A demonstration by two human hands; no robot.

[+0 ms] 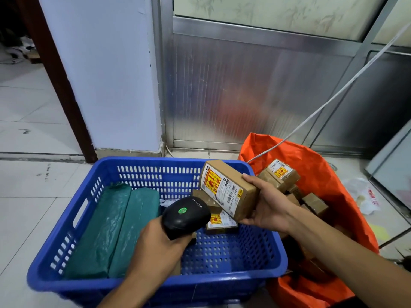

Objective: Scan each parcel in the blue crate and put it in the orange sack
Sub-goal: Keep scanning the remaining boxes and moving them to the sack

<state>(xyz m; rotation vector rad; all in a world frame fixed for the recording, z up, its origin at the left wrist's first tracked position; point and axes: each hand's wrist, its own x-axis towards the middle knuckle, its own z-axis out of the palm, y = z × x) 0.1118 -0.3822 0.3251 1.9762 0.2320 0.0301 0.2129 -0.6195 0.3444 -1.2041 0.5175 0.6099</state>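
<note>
Tiled floor (26, 196): blue crate (155, 283) holds two green bags (111, 230), small boxes (221, 224). Orange sack (322, 174) holds boxes. Right hand (266, 210) fingers clamped on parcel (231, 188) above crate, long axis tilted, label facing scanner (186, 215) gripped by left hand (162, 247).

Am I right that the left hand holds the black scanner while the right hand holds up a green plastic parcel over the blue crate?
Not quite: in the head view the right hand holds a brown cardboard box, not a green parcel. The green parcels lie in the blue crate. The left hand does hold the black scanner.
</note>
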